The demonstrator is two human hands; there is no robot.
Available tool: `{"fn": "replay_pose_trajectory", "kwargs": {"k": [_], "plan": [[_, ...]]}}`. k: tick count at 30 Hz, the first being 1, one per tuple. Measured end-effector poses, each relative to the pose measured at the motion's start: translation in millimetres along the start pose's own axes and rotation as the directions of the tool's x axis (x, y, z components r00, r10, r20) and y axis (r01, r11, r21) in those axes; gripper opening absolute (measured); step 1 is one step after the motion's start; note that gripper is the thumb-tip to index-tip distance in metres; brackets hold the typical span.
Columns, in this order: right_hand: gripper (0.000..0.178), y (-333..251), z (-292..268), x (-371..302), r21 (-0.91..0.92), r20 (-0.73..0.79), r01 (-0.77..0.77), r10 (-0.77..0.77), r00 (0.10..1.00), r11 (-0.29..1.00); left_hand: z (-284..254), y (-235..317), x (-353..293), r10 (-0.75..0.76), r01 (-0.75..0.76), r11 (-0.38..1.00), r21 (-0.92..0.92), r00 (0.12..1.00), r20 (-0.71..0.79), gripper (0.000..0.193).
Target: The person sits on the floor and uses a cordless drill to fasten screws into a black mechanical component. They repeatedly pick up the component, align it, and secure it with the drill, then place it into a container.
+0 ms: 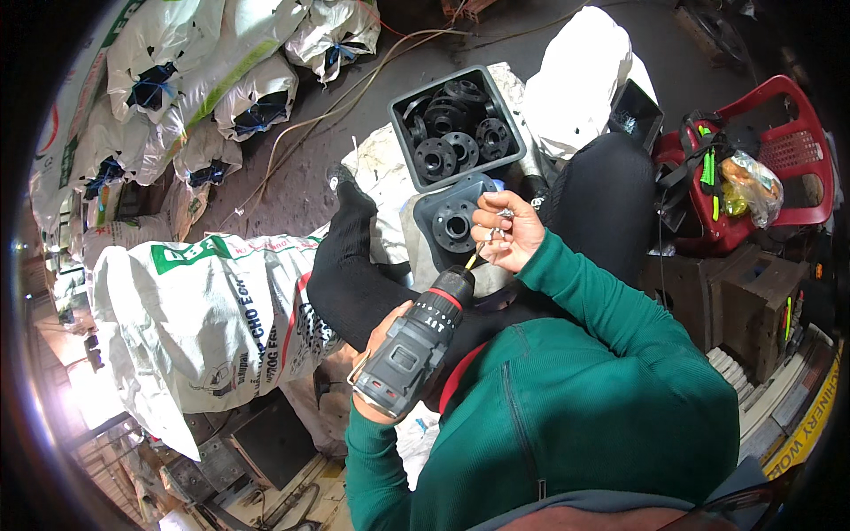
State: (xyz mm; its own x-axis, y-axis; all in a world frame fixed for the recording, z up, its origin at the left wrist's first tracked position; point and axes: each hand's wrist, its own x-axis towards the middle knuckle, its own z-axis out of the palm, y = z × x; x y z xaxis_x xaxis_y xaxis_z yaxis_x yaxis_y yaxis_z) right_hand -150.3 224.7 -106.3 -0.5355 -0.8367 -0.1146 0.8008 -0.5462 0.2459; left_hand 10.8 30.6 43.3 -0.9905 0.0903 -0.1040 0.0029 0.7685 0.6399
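Note:
My left hand (382, 329) is wrapped round a dark grey cordless drill (409, 356) with a red ring near its chuck. The drill points up and to the right, and its gold-coloured bit (475, 257) ends beside my right hand (512, 234). Curled fingers of that hand hold small silvery screws (503, 213); some show between the fingertips. Just left of my right hand, a black round flanged part (454, 226) with a central hole and smaller holes around it lies on a grey plastic support (428, 208) between my legs.
Beyond the support stands a grey crate (403, 146) of several similar black parts. White sacks (199, 327) lie at left, and tied bags (164, 66) are piled far left. At right are a red chair (792, 133) bearing bagged items and a dark bin (639, 115). A cable (292, 133) crosses the floor.

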Motion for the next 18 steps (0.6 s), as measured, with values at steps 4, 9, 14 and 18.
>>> {"fn": "replay_pose_trajectory", "kwargs": {"k": [4,9,14,18], "plan": [[0.032,1.3,-3.0,2.4,-0.022,-0.038,-0.017,0.016,0.999,1.000,1.0,-4.8,2.5,0.092,-0.093,0.989,0.115,0.996,0.012,0.067],[0.033,-1.1,-3.0,6.2,-0.038,-0.063,-0.013,0.010,0.998,0.999,2.1,-3.8,9.3,0.091,-0.092,0.990,0.106,0.996,0.021,0.056],[0.035,-0.8,-6.5,7.4,-0.156,-0.122,0.022,-0.041,0.992,0.988,5.4,-5.1,12.2,0.040,-0.042,0.998,0.056,0.999,0.034,0.063],[0.037,-2.6,-8.2,5.8,-0.168,-0.154,0.014,-0.041,0.987,0.986,7.2,-8.4,19.0,0.100,-0.108,0.985,0.136,0.993,0.066,0.064]]}}
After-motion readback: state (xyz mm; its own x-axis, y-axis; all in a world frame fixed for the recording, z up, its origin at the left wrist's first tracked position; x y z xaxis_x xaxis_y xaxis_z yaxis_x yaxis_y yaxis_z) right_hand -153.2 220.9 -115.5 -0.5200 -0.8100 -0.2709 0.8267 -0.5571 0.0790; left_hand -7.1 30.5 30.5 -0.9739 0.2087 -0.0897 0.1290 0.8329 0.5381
